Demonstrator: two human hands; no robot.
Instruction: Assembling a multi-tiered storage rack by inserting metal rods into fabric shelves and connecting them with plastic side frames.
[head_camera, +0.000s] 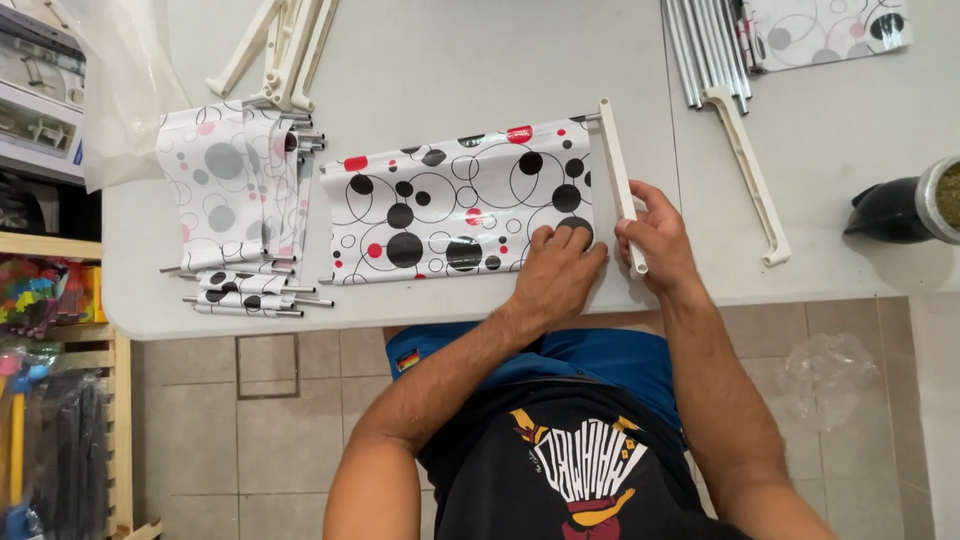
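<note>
A white sheet printed with black, grey and red circles (450, 205) lies flat on the grey table (450, 60), stretched over metal rods. My left hand (556, 272) presses down on its near right corner. My right hand (655, 235) grips a cream plastic bar (618, 175) that stands against the sheet's right edge, on the rod ends.
To the left lie several rolled pieces of the same sheet on rods (240, 200). Cream plastic bars (285, 50) lie at the back left, another bar (750, 175) and a bundle of metal rods (705, 45) at the back right. A dark cup (910, 205) stands at the far right.
</note>
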